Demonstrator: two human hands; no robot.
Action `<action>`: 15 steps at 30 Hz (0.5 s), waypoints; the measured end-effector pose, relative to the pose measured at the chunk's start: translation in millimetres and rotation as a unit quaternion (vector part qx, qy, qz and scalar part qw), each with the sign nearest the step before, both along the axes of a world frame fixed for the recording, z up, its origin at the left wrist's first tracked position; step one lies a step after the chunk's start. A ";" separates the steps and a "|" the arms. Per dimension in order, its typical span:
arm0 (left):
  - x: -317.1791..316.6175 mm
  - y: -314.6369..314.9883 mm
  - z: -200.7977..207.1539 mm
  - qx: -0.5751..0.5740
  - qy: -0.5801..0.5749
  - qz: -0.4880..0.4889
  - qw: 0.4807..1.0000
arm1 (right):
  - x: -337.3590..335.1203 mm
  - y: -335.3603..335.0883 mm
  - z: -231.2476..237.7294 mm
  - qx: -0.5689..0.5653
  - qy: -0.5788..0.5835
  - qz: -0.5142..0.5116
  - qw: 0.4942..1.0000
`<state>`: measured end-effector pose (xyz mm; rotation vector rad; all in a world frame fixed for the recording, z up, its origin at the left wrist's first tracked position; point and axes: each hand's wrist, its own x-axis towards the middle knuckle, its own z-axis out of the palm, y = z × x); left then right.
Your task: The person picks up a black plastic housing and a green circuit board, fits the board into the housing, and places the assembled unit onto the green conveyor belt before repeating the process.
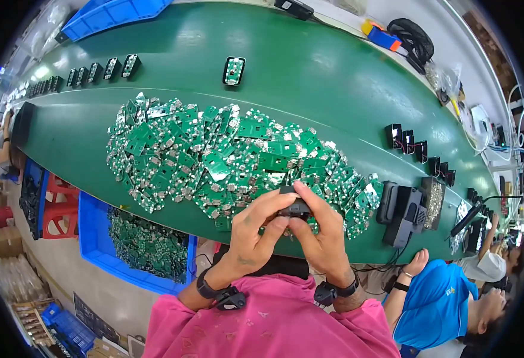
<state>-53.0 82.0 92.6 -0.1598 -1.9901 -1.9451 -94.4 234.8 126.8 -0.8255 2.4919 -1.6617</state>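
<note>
Close to my body, over the near edge of the circuit board pile, both hands grip a small black plastic casing (297,208). My left hand (253,225) pinches its left side between thumb and fingers. On the other side my right hand (323,231) closes around it in the same way. The fingers hide much of the casing, and its inside cannot be made out. Beyond the hands spreads a wide heap of green circuit boards (214,164). Farther off, a black casing with a green board in it (234,71) lies on the green table (333,77).
Filled casings (111,68) line the far left. At right are black casings with wires (407,142), a black device (406,215) and a tray of small metal parts (434,203). A blue bin (90,232) of boards sits below the edge; a co-worker in blue (434,304) is at right.
</note>
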 end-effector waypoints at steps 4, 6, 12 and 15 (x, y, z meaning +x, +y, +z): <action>1.4 -9.6 -0.6 -0.085 0.119 0.027 0.989 | 5.1 -8.4 1.2 -0.017 0.068 0.028 0.997; 4.5 -8.9 1.0 -0.104 0.153 0.026 0.982 | 9.4 -5.6 -5.8 -0.030 0.103 0.035 0.994; 17.4 3.0 -7.6 -0.020 0.041 0.011 0.999 | 26.1 -6.2 -7.3 -0.026 0.089 -0.009 0.996; 16.0 2.3 -11.3 0.162 -0.086 -0.068 0.981 | 34.0 1.2 -4.7 -0.090 -0.167 -0.027 0.981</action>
